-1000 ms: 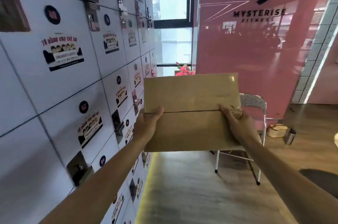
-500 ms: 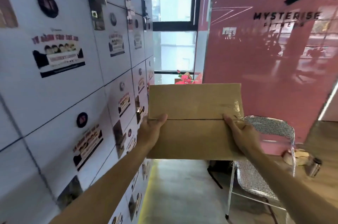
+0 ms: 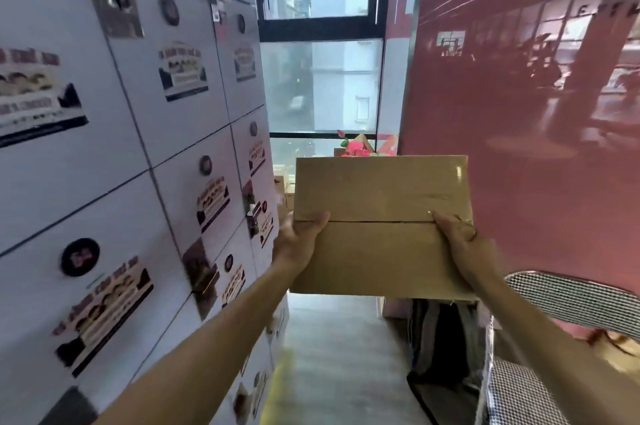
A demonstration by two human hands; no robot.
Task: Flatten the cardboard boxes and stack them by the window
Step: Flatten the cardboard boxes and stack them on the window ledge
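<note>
A flattened brown cardboard box [image 3: 381,227] is held out flat in front of me at chest height. My left hand [image 3: 298,241] grips its left edge with the thumb on top at the middle crease. My right hand [image 3: 464,244] grips the right edge, thumb also on the crease. The tall window [image 3: 322,85] stands straight ahead at the end of a narrow passage. Behind the box's top edge, near the window's foot, more cardboard [image 3: 285,189] shows, mostly hidden by the box.
A wall of white lockers [image 3: 145,147] with stickers runs along the left. A glossy pink wall [image 3: 519,112] closes the right. A metal folding chair [image 3: 568,300] stands at the right, a dark bag [image 3: 446,348] beside it. Pink flowers [image 3: 355,147] sit by the window.
I have walked closer to the window down the passage; the chair has slid from ahead to my lower right. Both hands keep the same hold on the box.
</note>
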